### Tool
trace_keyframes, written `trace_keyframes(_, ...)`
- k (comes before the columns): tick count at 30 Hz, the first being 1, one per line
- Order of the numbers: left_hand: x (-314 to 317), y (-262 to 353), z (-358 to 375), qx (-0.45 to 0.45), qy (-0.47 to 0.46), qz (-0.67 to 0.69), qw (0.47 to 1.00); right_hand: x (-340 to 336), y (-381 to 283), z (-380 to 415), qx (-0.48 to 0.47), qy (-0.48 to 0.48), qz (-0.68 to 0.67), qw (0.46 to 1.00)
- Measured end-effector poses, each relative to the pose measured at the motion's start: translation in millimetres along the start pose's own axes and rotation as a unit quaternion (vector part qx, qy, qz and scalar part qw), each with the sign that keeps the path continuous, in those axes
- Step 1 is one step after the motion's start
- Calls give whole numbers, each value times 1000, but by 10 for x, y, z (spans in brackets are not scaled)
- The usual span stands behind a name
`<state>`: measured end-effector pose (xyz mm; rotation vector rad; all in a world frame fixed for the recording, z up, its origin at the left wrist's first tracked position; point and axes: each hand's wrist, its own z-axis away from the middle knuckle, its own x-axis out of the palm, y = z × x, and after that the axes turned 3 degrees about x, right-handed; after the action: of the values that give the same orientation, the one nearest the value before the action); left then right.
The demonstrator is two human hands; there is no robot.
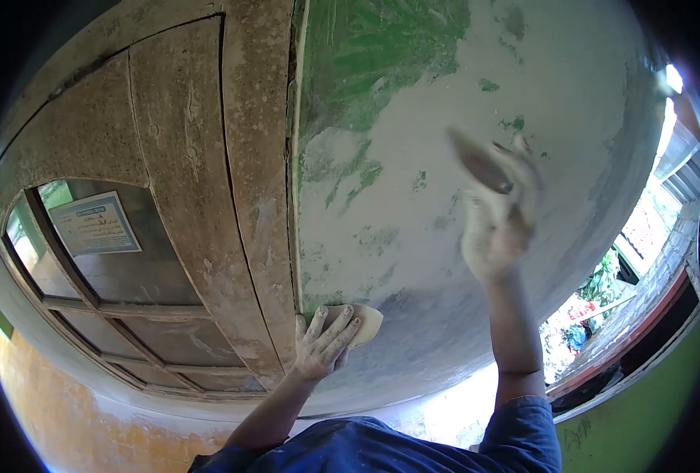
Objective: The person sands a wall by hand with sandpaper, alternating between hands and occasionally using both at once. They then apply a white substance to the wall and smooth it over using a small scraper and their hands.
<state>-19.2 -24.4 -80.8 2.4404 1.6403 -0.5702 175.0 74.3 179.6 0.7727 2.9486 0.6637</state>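
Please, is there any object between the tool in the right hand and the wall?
Nothing visible stands between the tool in the right hand and the wall. The left hand is lower, near the wooden frame, out of that path.

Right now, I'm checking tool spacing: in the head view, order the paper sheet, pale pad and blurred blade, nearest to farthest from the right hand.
1. Blurred blade, in the right hand itself.
2. Pale pad, lower left, at the left hand.
3. Paper sheet, far left.

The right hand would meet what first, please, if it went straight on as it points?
Probably the patchy green-white wall, though how far the right hand is from it is unclear.
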Motion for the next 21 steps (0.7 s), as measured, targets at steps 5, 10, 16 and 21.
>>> trace_keyframes(5,3,-1,-14,5,-1,-10,1000,-171,-101,-265,65,-24,38,997)
trace_keyframes(10,-2,3,-7,-1,-3,-12,1000,-71,28,-204,93,-6,81,992)
trace_keyframes(16,22,2,24,-4,-2,-1,1000,103,-158,91,-102,-156,68,980)
trace_keyframes(21,4,-3,-6,3,6,-3,1000,87,280,-28,-26,-19,108,994)
